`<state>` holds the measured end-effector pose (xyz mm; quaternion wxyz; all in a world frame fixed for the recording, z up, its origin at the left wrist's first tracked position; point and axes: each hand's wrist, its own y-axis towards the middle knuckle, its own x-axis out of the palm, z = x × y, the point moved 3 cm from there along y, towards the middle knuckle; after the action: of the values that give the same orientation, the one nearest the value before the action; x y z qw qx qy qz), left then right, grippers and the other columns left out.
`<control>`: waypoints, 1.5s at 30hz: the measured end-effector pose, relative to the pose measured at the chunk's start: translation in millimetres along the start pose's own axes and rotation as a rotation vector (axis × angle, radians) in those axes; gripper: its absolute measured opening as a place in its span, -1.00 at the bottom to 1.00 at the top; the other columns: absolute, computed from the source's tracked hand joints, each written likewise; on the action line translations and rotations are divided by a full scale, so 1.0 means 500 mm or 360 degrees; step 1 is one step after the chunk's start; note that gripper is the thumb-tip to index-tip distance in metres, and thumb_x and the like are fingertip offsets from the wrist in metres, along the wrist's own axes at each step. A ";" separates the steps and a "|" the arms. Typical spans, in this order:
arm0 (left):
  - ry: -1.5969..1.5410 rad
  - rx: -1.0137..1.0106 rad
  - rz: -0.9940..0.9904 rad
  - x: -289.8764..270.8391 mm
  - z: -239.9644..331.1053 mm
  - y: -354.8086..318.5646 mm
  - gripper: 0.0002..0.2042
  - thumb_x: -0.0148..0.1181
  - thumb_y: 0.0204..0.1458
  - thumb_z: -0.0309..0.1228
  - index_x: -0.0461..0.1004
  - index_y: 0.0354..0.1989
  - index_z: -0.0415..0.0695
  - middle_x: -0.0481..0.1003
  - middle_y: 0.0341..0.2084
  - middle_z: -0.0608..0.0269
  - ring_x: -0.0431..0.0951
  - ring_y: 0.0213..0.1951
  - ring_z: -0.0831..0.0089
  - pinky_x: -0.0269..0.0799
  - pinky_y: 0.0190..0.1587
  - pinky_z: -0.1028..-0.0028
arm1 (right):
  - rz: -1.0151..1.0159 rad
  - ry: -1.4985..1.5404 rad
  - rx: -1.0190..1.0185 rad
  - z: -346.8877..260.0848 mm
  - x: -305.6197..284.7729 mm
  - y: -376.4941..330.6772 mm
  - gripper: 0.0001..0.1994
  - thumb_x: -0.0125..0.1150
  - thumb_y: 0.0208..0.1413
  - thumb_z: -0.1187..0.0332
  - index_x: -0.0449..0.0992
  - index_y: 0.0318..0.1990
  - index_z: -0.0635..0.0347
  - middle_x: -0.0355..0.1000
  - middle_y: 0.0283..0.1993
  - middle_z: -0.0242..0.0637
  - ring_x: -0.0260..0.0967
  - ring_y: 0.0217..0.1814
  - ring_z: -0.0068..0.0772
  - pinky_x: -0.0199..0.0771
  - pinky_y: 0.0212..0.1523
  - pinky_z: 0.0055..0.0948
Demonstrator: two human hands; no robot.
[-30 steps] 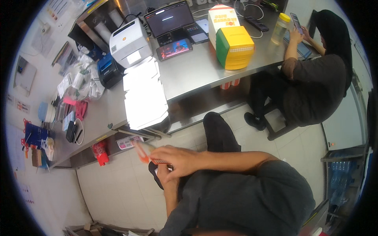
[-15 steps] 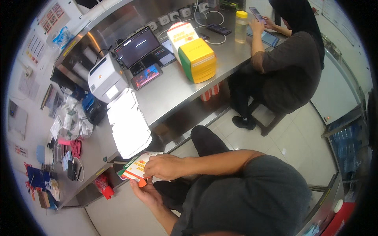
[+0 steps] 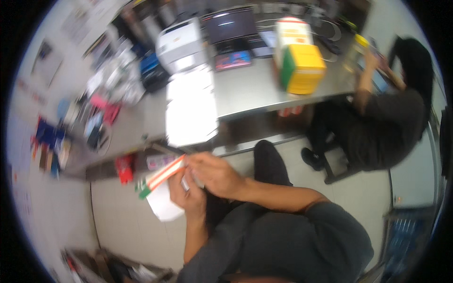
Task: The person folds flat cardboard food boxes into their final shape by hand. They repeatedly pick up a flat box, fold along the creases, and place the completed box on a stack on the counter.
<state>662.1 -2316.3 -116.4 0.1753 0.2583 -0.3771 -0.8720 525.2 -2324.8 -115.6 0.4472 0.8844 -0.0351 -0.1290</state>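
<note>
A paper food carton [image 3: 165, 202], white with orange and green edges, is held edge-on over my lap, its plain white side showing below. Closed on it from beneath is my left hand [image 3: 189, 194], thumb and fingers at its near end. Bent over the same end, my right hand [image 3: 218, 175] has its fingertips pinching the carton's edge beside the left fingers. Motion blurs the fingertips a little. A stack of flat white cartons [image 3: 191, 108] lies on the steel counter [image 3: 245, 96] just beyond my hands.
On the counter are a white label printer [image 3: 180, 42], a laptop [image 3: 231, 26], a phone [image 3: 233, 60] and a yellow-green carton stack [image 3: 304, 68]. Plastic bags [image 3: 115, 75] lie at the left. A seated person [image 3: 391, 113] at the right handles a phone near a yellow-capped bottle [image 3: 355, 53].
My view has swung left. The carton has turned from its printed face to edge-on, showing a white side. Both hands have shifted to its near end.
</note>
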 end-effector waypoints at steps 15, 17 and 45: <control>-0.0252 -0.0130 -0.0148 -0.026 -0.010 0.020 -0.89 0.27 0.33 -0.51 0.51 -0.22 -0.29 0.62 -0.33 0.09 0.63 -0.31 0.39 0.53 -0.23 0.45 | -0.0073 0.0946 0.0910 0.014 -0.008 0.037 -0.85 0.22 0.40 0.48 0.68 -0.07 0.36 0.47 0.20 -0.17 0.45 0.19 -0.44 0.48 0.21 -0.38; -0.0517 -0.0279 -0.0112 -0.018 -0.020 0.011 -0.89 0.30 0.32 -0.50 0.52 -0.21 -0.28 0.62 -0.32 0.12 0.63 -0.31 0.40 0.54 -0.23 0.45 | -0.0058 0.1069 0.0961 0.008 -0.011 0.033 -0.85 0.24 0.40 0.45 0.69 -0.08 0.34 0.47 0.19 -0.16 0.48 0.18 -0.38 0.51 0.21 -0.33; -0.1917 -0.1284 0.0084 -0.011 -0.076 -0.111 -0.72 0.27 0.27 -0.62 0.48 0.13 -0.25 0.58 0.08 0.11 0.58 0.12 0.39 0.56 0.13 0.30 | -0.0316 0.0357 0.0637 0.044 0.052 -0.031 -0.67 0.45 0.15 0.49 0.52 0.05 0.25 0.48 0.12 -0.10 0.48 0.11 -0.20 0.52 0.11 -0.30</control>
<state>682.5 -2298.5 -178.1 0.0398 -0.3609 -0.0632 -0.9296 543.9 -2337.2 -145.5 0.2493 0.9633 0.0769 -0.0639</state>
